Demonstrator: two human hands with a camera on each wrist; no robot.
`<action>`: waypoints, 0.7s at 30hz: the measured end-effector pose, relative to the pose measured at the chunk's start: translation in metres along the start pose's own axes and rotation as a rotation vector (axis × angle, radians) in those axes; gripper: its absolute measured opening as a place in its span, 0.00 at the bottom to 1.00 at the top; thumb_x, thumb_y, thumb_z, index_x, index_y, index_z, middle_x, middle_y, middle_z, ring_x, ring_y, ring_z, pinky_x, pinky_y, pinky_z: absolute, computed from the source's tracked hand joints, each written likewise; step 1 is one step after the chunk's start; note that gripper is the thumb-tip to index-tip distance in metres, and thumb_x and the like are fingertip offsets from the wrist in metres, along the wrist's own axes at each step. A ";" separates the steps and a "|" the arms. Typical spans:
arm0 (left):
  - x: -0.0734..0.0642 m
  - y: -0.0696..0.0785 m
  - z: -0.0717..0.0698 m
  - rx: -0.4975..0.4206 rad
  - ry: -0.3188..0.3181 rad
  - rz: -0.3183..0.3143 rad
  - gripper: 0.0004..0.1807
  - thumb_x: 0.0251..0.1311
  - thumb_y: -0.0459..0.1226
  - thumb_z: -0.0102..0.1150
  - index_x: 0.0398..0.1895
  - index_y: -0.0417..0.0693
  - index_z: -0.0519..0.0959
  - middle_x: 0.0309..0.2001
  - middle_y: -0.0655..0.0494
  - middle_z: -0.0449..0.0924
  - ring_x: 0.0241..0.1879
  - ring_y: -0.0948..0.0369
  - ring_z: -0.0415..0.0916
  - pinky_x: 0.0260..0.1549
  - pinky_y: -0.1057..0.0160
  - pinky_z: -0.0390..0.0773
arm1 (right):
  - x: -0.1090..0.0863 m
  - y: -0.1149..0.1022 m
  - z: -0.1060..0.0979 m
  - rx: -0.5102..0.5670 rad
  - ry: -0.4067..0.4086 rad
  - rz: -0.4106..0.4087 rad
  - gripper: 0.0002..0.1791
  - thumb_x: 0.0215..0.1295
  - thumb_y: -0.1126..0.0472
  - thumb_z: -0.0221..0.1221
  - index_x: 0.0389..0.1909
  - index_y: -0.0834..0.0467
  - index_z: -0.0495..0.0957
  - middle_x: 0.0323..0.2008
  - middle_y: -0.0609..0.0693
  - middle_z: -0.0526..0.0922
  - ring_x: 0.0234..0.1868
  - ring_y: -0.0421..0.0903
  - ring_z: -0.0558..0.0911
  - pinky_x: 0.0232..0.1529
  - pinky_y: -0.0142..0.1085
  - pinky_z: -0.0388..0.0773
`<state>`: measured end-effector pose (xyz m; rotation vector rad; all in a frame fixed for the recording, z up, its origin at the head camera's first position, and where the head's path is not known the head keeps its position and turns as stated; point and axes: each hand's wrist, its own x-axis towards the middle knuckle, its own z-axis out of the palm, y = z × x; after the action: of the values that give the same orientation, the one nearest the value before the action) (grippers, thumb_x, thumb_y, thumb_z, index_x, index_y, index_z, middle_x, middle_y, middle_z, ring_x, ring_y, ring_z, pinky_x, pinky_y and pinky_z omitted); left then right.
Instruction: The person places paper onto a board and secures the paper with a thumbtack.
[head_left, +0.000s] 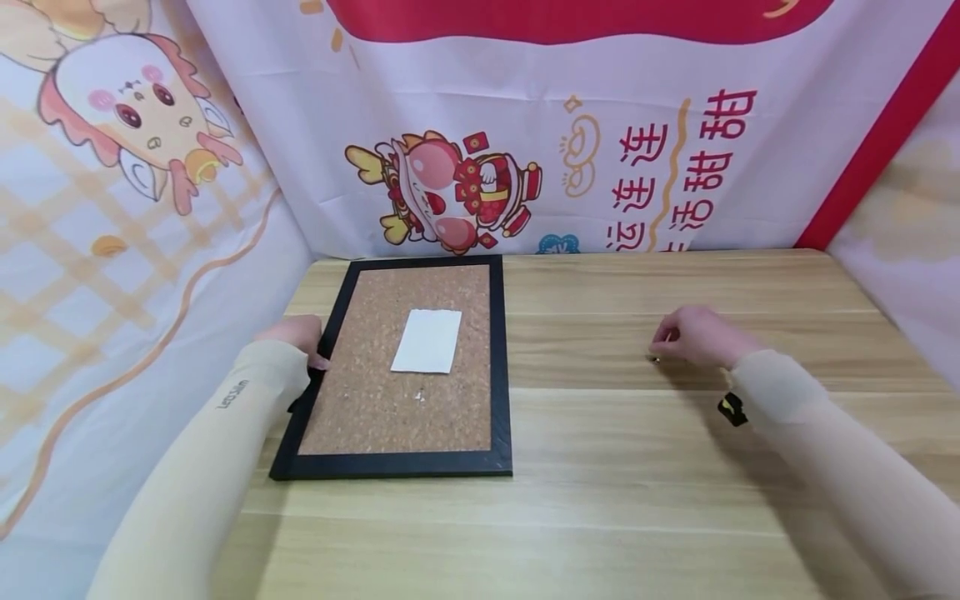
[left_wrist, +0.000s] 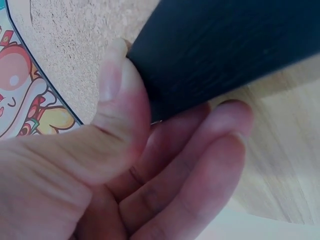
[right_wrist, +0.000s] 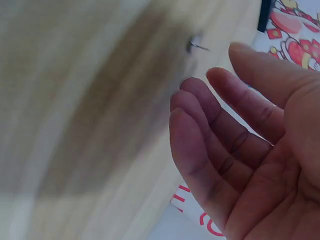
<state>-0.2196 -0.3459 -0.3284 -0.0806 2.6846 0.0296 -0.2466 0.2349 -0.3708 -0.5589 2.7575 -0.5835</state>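
A cork board [head_left: 360, 417] with a black frame lies on the left of the table, a white slip of paper [head_left: 427, 342] on its cork. My left hand [head_left: 296, 335] grips the board's left edge; in the left wrist view its thumb [left_wrist: 112, 82] lies over the black frame [left_wrist: 215, 45], with the other fingers beneath. Out to the right, my right hand [head_left: 697, 337] hovers low over a thumbtack [head_left: 655, 359]. The right wrist view has the tack [right_wrist: 196, 46] on the table with its pin sticking out, just beyond loosely bent fingers [right_wrist: 187, 140] that hold nothing.
The wooden table [head_left: 585, 467] reaches back to a printed cloth [head_left: 585, 167] hanging along its far edge. Another patterned cloth [head_left: 112, 250] hangs on the left. A small black object with yellow [head_left: 732, 409] shows under the right wrist.
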 end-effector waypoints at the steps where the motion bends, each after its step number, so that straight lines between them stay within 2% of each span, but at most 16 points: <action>1: -0.001 0.001 0.000 -0.004 -0.001 -0.006 0.17 0.56 0.43 0.72 0.28 0.39 0.77 0.25 0.49 0.76 0.26 0.54 0.70 0.29 0.57 0.71 | 0.000 0.000 0.002 -0.005 -0.005 0.007 0.06 0.64 0.56 0.67 0.33 0.55 0.85 0.30 0.46 0.82 0.33 0.45 0.77 0.38 0.43 0.75; 5: -0.003 0.001 -0.001 -0.011 -0.003 -0.003 0.16 0.57 0.43 0.72 0.27 0.40 0.77 0.24 0.50 0.74 0.25 0.55 0.69 0.27 0.58 0.70 | -0.001 0.002 0.010 -0.069 0.024 -0.036 0.03 0.62 0.58 0.68 0.31 0.53 0.85 0.29 0.44 0.82 0.33 0.44 0.77 0.42 0.47 0.74; 11: -0.003 0.002 -0.002 -0.008 -0.006 0.000 0.16 0.57 0.42 0.71 0.27 0.40 0.77 0.25 0.49 0.74 0.26 0.55 0.69 0.28 0.58 0.70 | -0.002 0.002 0.018 -0.105 0.105 -0.084 0.04 0.60 0.63 0.68 0.27 0.55 0.84 0.25 0.43 0.81 0.30 0.44 0.76 0.39 0.47 0.74; 21: -0.007 0.002 0.000 -0.014 0.014 0.007 0.16 0.57 0.42 0.72 0.27 0.40 0.77 0.24 0.50 0.73 0.25 0.55 0.68 0.28 0.58 0.70 | -0.005 0.010 0.017 -0.057 0.121 0.017 0.10 0.63 0.59 0.67 0.25 0.57 0.80 0.22 0.46 0.76 0.27 0.46 0.72 0.31 0.40 0.68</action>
<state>-0.2130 -0.3437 -0.3256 -0.0764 2.6989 0.0508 -0.2390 0.2395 -0.3893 -0.5291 2.8975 -0.5532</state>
